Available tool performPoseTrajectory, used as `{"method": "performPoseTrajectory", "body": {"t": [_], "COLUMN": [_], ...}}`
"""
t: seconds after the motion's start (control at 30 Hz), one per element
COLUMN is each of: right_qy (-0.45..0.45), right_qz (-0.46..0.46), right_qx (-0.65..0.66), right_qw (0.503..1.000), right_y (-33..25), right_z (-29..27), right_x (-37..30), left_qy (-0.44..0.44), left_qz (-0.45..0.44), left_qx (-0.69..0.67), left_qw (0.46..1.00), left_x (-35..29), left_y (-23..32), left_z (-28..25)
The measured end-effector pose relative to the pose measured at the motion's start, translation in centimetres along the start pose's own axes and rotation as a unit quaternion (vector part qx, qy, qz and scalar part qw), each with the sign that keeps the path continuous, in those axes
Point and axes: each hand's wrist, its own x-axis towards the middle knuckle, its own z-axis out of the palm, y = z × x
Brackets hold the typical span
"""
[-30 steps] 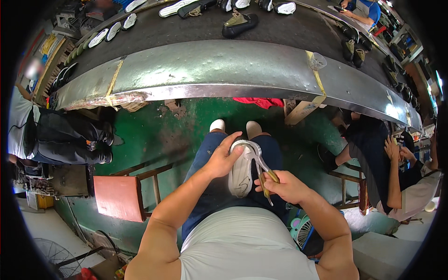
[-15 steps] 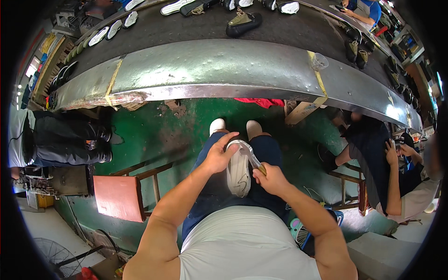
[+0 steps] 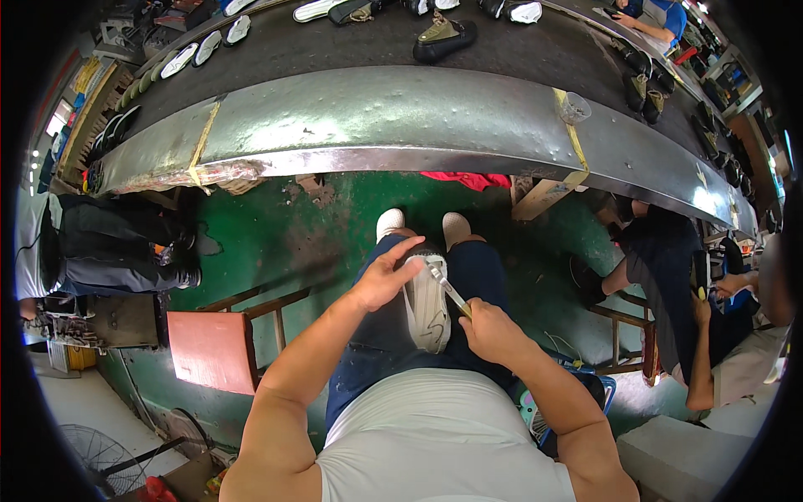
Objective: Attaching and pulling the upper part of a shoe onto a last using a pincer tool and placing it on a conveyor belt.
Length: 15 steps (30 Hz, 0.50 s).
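A shoe lies sole up on my lap, its pale sole toward me and its dark toe pointing at the bench. My left hand grips it around the toe end from the left side. In my right hand is a slim tool with a pale shaft and a yellowish handle. The tool's far tip meets the sole near the toe; its exact kind is not clear. A dark curved mark shows on the sole near the heel.
A metal-edged workbench with a dark top spans the far side, carrying a dark shoe and several white soles. A reddish stool stands left. People sit or stand at both sides; the right one handles something dark.
My right hand has shifted slightly down and right, and the tool now looks straighter across the sole. My left hand stays at the toe, with the fingers slightly repositioned.
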Motion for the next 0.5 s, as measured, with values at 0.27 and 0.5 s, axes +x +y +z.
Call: {"method": "performPoseTrajectory", "body": {"t": [0.27, 0.5], "right_qy": [-0.143, 0.011], "right_qz": [0.128, 0.036], "right_qx": [0.333, 0.009], "right_qw": [0.923, 0.999], "right_y": [0.2, 1.1], "right_z": [-3.4, -0.1], "right_x": [-0.2, 4.1], "left_qy": [0.087, 0.012], "left_qz": [-0.014, -0.028], "left_qx": [0.038, 0.064], "left_qw": [0.995, 0.998], "left_x": [1.1, 0.6], "left_y": [-0.3, -0.5], "left_z": [0.7, -0.3]}}
